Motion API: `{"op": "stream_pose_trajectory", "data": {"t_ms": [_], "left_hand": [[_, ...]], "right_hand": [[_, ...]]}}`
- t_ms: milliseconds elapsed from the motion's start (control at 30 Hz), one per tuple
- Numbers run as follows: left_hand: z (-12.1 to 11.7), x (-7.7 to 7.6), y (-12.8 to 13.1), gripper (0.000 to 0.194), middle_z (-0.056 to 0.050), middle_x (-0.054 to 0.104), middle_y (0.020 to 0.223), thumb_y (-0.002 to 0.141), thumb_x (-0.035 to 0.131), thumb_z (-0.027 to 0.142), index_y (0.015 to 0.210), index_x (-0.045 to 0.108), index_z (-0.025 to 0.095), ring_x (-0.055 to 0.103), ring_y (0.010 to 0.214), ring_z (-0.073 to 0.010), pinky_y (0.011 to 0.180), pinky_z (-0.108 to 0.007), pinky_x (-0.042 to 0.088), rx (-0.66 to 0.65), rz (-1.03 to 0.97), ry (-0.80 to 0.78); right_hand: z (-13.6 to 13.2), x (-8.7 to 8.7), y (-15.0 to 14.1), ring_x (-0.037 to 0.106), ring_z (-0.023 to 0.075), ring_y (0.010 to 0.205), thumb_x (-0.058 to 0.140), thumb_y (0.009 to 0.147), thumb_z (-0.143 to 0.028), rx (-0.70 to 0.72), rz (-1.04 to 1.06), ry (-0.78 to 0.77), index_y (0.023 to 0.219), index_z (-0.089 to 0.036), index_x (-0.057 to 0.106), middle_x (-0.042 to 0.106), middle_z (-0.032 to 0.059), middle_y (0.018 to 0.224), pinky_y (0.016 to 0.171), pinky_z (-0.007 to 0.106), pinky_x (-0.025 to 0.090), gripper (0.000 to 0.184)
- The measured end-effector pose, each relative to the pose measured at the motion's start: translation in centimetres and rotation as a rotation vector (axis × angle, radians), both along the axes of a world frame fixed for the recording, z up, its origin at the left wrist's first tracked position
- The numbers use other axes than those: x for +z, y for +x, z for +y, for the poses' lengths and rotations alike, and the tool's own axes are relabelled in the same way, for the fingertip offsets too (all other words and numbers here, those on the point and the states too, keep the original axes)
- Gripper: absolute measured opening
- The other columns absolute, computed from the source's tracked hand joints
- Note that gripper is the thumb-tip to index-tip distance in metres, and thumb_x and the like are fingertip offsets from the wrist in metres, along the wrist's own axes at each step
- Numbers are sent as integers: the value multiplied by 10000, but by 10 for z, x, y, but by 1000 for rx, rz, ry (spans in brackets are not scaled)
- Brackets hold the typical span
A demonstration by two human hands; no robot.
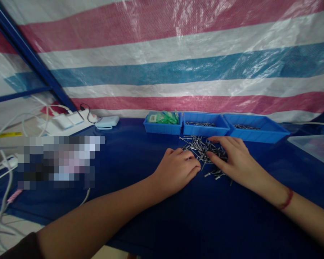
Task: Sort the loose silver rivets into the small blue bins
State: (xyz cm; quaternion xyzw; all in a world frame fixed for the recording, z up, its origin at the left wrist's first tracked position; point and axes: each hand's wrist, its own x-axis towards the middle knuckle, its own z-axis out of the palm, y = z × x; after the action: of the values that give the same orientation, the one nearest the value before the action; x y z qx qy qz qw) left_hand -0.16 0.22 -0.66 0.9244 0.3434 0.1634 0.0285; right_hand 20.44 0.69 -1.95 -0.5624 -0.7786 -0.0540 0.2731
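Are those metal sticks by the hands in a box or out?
Out: the metal sticks lie heaped on the table, in front of the blue boxes.

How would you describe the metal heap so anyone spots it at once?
Before the striped sheet, three blue bins line a dark blue table. In front of the middle bin, between the left hand and right hand, is the metal heap. Unlike the metal pieces in two bins, it lies loose on the table.
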Motion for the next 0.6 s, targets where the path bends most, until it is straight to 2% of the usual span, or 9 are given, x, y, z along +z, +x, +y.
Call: {"op": "stream_pose_trajectory", "data": {"t_ms": [200,400,600], "left_hand": [[1,0,0,215,-6,627,977,921,458,300,1048,618,235,528,884,-185,753,-334,347,34,6,23],[1,1,0,231,2,631,969,937,421,269,988,644,239,538,871,-183,744,-336,346,19,43,32],[1,0,0,217,-4,635,965,932,428,223,1041,615,234,553,863,-188,733,-340,347,31,60,49]], "right_hand": [[-1,0,0,542,314,1027,482,838,-378,19,20,-15,1091,-209,543,629,105,1084,823,491,429,310],[0,-2,-1,541,315,1019,500,829,-383,22,32,-18,1089,-200,554,633,104,1069,829,489,430,323],[-1,-3,-1,535,318,1012,498,829,-388,22,38,-19,1093,-204,557,633,105,1070,815,491,435,327]]}}
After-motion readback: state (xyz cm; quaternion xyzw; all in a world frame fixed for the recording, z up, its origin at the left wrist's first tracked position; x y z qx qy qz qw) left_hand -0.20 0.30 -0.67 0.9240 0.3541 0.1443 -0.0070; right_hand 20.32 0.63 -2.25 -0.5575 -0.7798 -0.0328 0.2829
